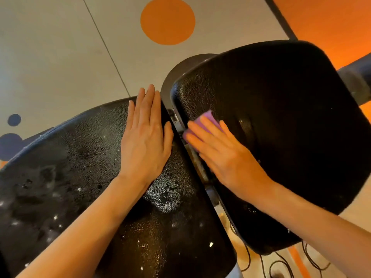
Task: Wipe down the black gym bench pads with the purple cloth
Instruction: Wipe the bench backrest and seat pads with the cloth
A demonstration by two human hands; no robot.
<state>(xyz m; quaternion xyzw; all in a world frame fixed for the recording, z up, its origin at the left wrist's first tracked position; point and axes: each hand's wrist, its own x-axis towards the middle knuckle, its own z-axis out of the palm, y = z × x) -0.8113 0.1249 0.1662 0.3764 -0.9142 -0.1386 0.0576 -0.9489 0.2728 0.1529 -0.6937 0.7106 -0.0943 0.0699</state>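
Nearest the camera, two bare forearms reach forward over a black gym bench made of two padded sections. The left pad [80, 187] fills the lower left; its pebbled surface shows wet patches and small white flecks. The left hand [145, 137] lies flat on it, palm down, fingers [140, 109] straight and close together, holding nothing, its tips at the pad's far edge beside the gap.

Between the two pads runs a narrow gap [200, 169] where bits of metal frame show. Thin black cables [281, 263] loop on the floor under the right pad.

The right hand [224, 155] presses the purple cloth [206, 120] against the near left edge of the right pad [291, 117], just across the gap. Its fingers [202, 133] are spread flat over the cloth, not curled around it; the cloth peeks out beyond the fingertips. This pad looks darker, with a few glinting droplets.

Farther off lies a pale floor [50, 47] with an orange circle [167, 21], dark blue dots [14, 119] at left, and an orange area [331, 23] at upper right.
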